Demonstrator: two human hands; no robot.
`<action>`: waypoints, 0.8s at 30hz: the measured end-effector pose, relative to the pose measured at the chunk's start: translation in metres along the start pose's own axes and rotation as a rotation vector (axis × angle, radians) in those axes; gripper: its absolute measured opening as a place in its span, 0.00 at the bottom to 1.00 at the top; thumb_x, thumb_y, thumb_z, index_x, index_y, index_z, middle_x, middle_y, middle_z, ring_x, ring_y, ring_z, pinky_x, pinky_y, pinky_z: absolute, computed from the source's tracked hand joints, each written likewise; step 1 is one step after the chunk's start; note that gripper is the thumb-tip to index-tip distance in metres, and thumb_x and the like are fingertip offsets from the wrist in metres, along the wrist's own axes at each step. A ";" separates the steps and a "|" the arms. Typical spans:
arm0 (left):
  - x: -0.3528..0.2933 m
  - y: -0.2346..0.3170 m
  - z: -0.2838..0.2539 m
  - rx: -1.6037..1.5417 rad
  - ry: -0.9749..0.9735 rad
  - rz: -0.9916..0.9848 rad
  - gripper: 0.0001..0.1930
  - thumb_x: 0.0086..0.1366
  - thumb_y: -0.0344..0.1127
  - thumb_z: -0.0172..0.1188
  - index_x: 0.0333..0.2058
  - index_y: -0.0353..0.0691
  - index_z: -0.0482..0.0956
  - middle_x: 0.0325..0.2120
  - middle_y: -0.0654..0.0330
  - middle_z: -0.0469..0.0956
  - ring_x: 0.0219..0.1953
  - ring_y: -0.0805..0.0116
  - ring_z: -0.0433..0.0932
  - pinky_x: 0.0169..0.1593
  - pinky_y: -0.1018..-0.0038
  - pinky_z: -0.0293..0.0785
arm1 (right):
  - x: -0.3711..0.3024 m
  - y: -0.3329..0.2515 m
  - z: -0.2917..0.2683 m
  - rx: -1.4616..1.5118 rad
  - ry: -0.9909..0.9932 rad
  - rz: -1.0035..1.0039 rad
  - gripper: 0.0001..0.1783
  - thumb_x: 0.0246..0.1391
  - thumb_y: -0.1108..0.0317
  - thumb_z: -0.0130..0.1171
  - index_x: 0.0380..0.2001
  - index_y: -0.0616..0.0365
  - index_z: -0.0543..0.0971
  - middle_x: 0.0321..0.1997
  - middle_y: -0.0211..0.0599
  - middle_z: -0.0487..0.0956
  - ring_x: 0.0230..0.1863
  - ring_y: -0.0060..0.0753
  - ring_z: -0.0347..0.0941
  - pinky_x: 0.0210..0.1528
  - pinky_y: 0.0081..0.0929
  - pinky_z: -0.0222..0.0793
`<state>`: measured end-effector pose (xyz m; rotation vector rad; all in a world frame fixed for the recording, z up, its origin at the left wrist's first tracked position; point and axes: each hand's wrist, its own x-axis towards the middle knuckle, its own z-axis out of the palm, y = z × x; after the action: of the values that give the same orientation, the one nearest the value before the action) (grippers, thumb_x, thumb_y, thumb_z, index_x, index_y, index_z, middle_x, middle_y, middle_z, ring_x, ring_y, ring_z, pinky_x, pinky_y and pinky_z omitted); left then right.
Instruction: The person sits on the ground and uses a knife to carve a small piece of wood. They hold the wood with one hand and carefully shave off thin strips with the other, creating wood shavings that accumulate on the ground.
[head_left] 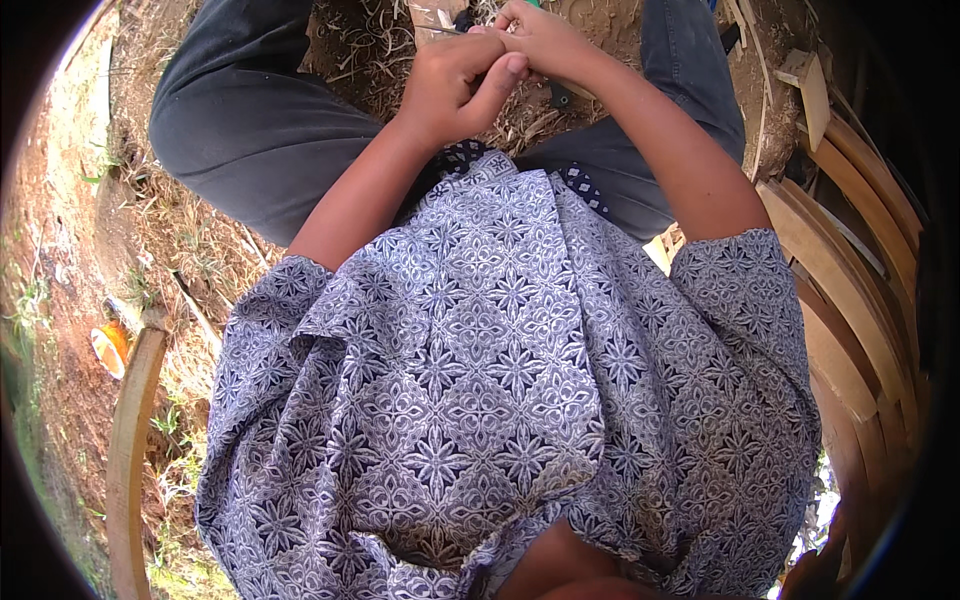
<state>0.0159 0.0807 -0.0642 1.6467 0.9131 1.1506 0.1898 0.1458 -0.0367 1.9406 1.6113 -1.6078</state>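
My two hands meet at the top edge, between my bent knees. My left hand (455, 85) is closed, its thumb pointing toward my right hand; what lies inside its fingers is hidden. My right hand (545, 42) touches it, fingers curled together, and I cannot make out what they grip. A thin dark strip (440, 30) sticks out just beyond my left knuckles. Beside it lie a flat piece of pale wood (428, 14) and a small black object (463, 19). A bit of something green (534, 3) shows past my right fingers, cut off by the edge.
Wood shavings (350, 50) litter the ground between my legs. Curved wooden boards (820, 290) are stacked close on my right, with a small wood block (805, 85) near them. To my left are a long wooden slat (130, 460) and an orange object (110, 350).
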 end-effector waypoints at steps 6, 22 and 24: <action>0.028 -0.023 -0.032 -0.164 0.317 -0.199 0.27 0.81 0.43 0.46 0.18 0.40 0.66 0.13 0.69 0.66 0.17 0.81 0.63 0.22 0.77 0.60 | -0.004 0.036 0.037 0.232 0.003 -0.237 0.28 0.66 0.48 0.63 0.58 0.54 0.71 0.35 0.32 0.81 0.29 0.20 0.78 0.30 0.22 0.76; 0.064 -0.049 -0.111 1.077 -0.003 0.190 0.32 0.79 0.54 0.38 0.71 0.40 0.57 0.69 0.38 0.50 0.68 0.35 0.54 0.68 0.45 0.49 | 0.051 -0.008 0.142 0.476 0.648 -0.617 0.17 0.65 0.61 0.55 0.55 0.48 0.77 0.29 0.41 0.84 0.30 0.47 0.83 0.35 0.46 0.78; 0.059 -0.055 -0.112 1.081 0.028 0.203 0.31 0.79 0.53 0.39 0.70 0.39 0.58 0.69 0.37 0.52 0.67 0.34 0.56 0.68 0.44 0.51 | 0.053 -0.008 0.148 0.448 0.573 -0.518 0.17 0.64 0.63 0.56 0.56 0.47 0.76 0.33 0.41 0.84 0.35 0.46 0.84 0.40 0.45 0.78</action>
<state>-0.0778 0.1808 -0.0813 2.6167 1.5654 0.8188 0.0845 0.0818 -0.1352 2.5402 2.2805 -1.8196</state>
